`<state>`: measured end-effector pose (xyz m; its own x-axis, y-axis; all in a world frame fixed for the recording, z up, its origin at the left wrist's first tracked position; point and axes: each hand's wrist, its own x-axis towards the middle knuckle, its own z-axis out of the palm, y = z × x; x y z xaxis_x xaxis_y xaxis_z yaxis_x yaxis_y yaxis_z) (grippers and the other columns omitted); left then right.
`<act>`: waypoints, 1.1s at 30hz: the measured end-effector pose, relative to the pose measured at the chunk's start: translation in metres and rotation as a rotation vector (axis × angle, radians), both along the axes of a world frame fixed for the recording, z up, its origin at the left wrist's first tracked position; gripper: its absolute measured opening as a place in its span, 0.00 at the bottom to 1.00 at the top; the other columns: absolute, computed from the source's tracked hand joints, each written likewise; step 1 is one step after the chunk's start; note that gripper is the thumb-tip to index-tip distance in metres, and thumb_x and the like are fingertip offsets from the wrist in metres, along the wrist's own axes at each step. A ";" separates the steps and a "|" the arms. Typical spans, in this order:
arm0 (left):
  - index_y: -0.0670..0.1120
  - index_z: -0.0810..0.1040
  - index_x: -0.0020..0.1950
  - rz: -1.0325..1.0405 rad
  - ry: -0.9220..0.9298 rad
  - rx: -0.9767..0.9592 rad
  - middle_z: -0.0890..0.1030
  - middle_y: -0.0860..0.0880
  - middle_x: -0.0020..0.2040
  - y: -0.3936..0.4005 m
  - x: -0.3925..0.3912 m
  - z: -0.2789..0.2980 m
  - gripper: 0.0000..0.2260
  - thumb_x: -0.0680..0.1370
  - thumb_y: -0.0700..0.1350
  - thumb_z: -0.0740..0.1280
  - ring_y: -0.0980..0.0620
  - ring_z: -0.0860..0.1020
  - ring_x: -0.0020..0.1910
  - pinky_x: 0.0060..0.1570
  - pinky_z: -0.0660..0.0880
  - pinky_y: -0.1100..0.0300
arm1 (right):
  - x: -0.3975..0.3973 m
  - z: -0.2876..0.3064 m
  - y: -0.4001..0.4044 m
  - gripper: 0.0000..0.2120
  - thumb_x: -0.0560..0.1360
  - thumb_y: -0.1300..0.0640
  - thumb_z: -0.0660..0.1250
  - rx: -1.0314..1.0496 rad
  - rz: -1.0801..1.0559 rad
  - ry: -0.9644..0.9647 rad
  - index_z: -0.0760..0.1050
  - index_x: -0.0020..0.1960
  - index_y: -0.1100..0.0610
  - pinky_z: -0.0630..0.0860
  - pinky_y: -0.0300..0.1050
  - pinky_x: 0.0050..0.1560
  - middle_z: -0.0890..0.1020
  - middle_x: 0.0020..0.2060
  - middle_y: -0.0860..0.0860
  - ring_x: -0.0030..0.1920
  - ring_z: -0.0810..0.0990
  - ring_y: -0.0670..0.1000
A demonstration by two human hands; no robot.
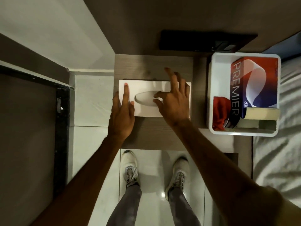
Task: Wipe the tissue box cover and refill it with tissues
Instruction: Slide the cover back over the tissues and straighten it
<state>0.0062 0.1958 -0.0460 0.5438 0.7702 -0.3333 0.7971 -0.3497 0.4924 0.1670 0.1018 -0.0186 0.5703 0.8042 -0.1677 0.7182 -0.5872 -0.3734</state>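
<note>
The white tissue box cover (146, 88) lies flat on the wooden surface (156, 132), left hand (122, 116) and right hand (174, 101) both spread upon it, gripping nothing; uneven pressure risks sliding it off the surface's left edge.

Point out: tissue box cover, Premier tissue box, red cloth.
tissue box cover (146, 85): head view, bare top face behind the slot.
Premier tissue box (254, 82): head view, printed top face.
red cloth (220, 110): head view, middle of bunched fabric.
</note>
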 end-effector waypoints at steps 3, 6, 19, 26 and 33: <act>0.58 0.46 0.82 -0.016 -0.040 0.004 0.58 0.44 0.81 0.002 -0.005 -0.004 0.27 0.86 0.54 0.53 0.38 0.66 0.77 0.66 0.75 0.37 | 0.000 -0.013 0.014 0.06 0.70 0.49 0.78 -0.102 0.054 -0.002 0.86 0.46 0.46 0.52 0.63 0.80 0.55 0.82 0.49 0.82 0.49 0.59; 0.58 0.46 0.82 -0.019 -0.071 -0.007 0.58 0.45 0.81 0.002 -0.008 -0.005 0.26 0.86 0.54 0.52 0.41 0.65 0.78 0.68 0.73 0.38 | 0.004 -0.015 0.023 0.08 0.69 0.48 0.79 -0.178 0.106 -0.046 0.86 0.46 0.49 0.53 0.64 0.79 0.56 0.82 0.50 0.82 0.50 0.61; 0.52 0.49 0.83 -0.020 -0.062 0.024 0.61 0.42 0.80 0.000 -0.006 -0.010 0.27 0.85 0.54 0.53 0.41 0.66 0.76 0.68 0.72 0.43 | 0.005 -0.003 0.019 0.07 0.70 0.51 0.78 -0.064 0.171 -0.107 0.86 0.45 0.53 0.59 0.63 0.77 0.69 0.76 0.54 0.77 0.63 0.61; 0.54 0.47 0.83 -0.005 -0.013 0.027 0.57 0.43 0.81 -0.001 -0.002 -0.010 0.28 0.85 0.54 0.54 0.41 0.62 0.79 0.73 0.67 0.43 | 0.014 0.018 0.006 0.08 0.77 0.50 0.71 0.097 -0.045 -0.025 0.83 0.53 0.52 0.72 0.55 0.69 0.72 0.71 0.51 0.72 0.70 0.56; 0.55 0.46 0.83 -0.004 -0.028 0.014 0.56 0.43 0.82 -0.001 -0.002 -0.013 0.29 0.85 0.53 0.56 0.41 0.61 0.80 0.73 0.67 0.42 | 0.011 0.007 0.008 0.10 0.78 0.51 0.70 0.128 -0.083 0.028 0.82 0.55 0.55 0.80 0.54 0.61 0.75 0.67 0.52 0.66 0.76 0.54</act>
<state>0.0043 0.1953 -0.0590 0.5559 0.7726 -0.3068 0.7816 -0.3601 0.5093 0.1784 0.1097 -0.0119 0.6323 0.7701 -0.0839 0.6573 -0.5907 -0.4681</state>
